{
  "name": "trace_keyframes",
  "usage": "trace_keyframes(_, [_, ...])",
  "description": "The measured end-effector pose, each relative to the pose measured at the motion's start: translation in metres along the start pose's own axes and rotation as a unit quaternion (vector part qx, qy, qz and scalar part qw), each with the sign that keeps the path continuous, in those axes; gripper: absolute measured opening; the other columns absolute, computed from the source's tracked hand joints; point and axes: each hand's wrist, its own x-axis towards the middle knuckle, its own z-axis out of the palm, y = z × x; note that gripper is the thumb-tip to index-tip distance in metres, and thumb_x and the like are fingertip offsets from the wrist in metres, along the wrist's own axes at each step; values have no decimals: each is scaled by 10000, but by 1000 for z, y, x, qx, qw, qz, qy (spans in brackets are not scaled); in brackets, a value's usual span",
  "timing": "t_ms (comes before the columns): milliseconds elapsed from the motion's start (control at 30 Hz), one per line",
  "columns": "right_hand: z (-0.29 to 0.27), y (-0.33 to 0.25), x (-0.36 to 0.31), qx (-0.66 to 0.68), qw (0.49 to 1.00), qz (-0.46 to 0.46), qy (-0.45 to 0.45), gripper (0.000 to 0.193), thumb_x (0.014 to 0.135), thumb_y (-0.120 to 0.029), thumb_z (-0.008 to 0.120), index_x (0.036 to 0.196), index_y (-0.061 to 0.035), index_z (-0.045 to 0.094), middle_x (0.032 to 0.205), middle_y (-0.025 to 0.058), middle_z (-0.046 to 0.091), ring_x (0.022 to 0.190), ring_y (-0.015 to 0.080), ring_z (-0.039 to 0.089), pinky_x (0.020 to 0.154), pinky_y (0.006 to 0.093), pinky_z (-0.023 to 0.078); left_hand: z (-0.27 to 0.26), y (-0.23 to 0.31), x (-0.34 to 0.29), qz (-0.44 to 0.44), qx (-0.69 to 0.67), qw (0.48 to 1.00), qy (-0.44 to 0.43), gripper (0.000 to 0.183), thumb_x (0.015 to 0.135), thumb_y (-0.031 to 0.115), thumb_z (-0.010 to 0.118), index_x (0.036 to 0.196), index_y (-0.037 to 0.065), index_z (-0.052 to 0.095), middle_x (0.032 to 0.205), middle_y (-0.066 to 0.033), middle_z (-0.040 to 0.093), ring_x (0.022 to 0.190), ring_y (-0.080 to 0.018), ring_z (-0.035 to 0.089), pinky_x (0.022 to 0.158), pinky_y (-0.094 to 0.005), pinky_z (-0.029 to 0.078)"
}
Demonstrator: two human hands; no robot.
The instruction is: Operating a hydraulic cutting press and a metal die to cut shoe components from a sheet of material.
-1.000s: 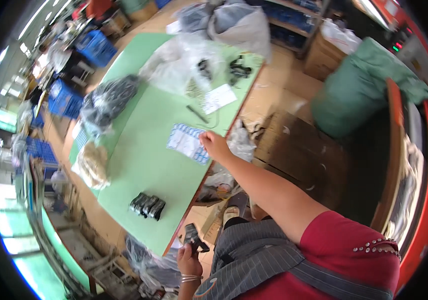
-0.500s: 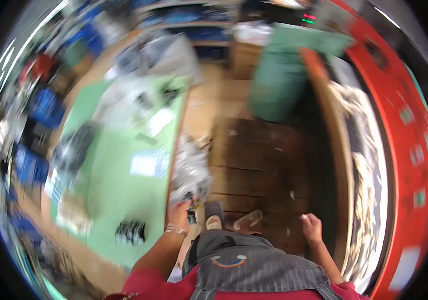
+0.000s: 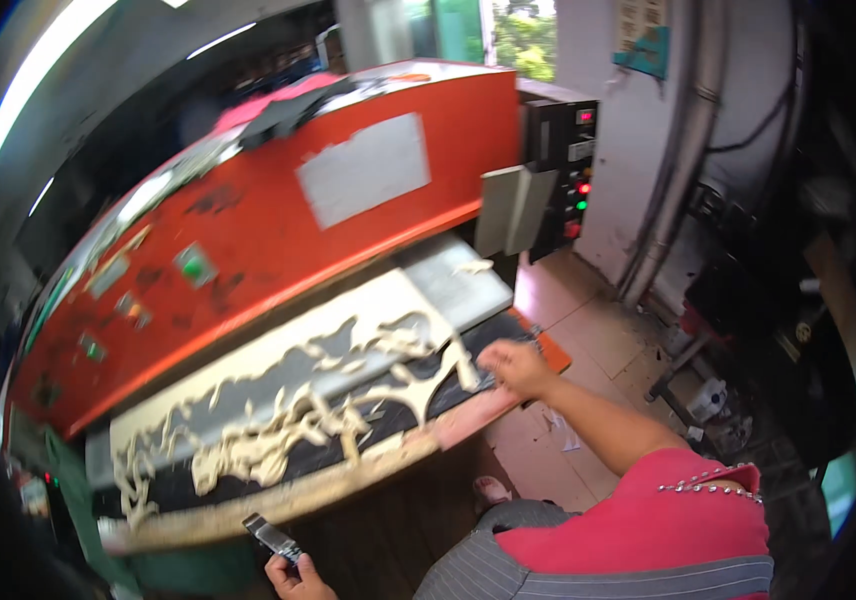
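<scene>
My left hand (image 3: 296, 580), low in the view, grips a small dark, silvery rectangular piece (image 3: 273, 537); its exact kind is unclear. It sticks out beyond my fingers toward the machine bed's front edge. Farther right, my right hand (image 3: 516, 366) is over the bed's right end, its fingers curled together. Whether anything is inside them is hidden. Right beside its fingertips lie cream strips of cut-out scrap (image 3: 418, 397). A larger cream sheet (image 3: 368, 303) with cut edges lies behind, on the grey and black bed (image 3: 463, 285).
A long red machine body (image 3: 268, 190) rises behind the bed. At its right end stands a black control box (image 3: 558, 150) with lit indicators. A wooden edge (image 3: 318, 495) runs along the front. Pipes (image 3: 683, 150) climb the wall, and dark equipment (image 3: 758, 310) stands at right.
My view has swung from the green table to the red machine. My right hand has risen over the bed's right end. The dark piece remains in my left hand, away from the table.
</scene>
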Motion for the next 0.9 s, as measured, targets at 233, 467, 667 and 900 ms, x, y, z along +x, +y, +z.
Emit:
trace_keyframes(233, [-251,6,157,-173,863,-209,426,253,823,-106,575,1064,-32,588,972,170,627,923,327,611,808,389,485,182,-6,40,265,119,935,-205,206,811,60,637,989,-29,583,963,-205,591,934,-372,548,844,-416,441])
trace_keyframes(467, [-391,5,264,-278,826,-73,485,597,812,-165,548,1367,-44,365,1420,172,357,1313,319,350,1077,385,308,219,-2,46,207,230,882,-357,136,799,122,649,894,27,626,910,-149,644,877,-341,598,800,-413,466])
trace_keyframes(667, [-409,-4,310,-264,845,-14,465,662,815,-161,517,1427,-52,288,1482,157,279,1374,304,268,1114,365,261,208,-17,51,195,281,905,-254,490,704,248,767,1108,24,603,1151,-233,567,1096,-394,501,950,-492,370])
trace_keyframes(900, [-411,-7,309,-315,838,-21,445,613,824,-125,493,1409,-62,322,1461,134,327,1328,299,351,1088,365,310,172,-20,84,23,383,863,-328,669,636,233,810,1209,9,546,1157,-234,567,1123,-383,492,981,-451,363])
